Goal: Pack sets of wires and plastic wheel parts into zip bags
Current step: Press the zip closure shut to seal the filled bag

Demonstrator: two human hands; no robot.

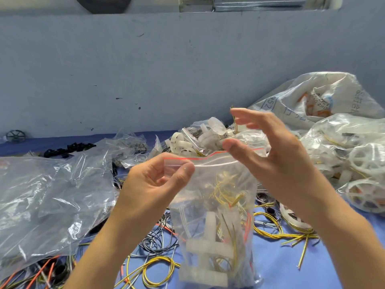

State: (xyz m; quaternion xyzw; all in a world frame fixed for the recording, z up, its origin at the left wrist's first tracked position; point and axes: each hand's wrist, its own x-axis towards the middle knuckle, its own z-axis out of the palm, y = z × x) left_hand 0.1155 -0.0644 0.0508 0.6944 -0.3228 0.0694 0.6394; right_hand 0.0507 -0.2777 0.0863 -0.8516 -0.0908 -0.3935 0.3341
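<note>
A clear plastic zip bag with a red seal stripe hangs upright above the blue tabletop, in the middle of the view. The left hand holds it up, its grip closed on the bag's top left corner, thumb and fingers pinching the seal. The right hand is at the top right corner with an open grip: its fingers are spread and lifted, and the thumb tip meets the red stripe.

Inside the bag, chunky white plastic wheel parts sit at the bottom, with thin yellow wires tangled above them.

Loose yellow wire loops lie on the tabletop below. A heap of white plastic parts rises behind the bag, crumpled clear plastic sheets spread at the left, and a white woven sack stands at the right.
</note>
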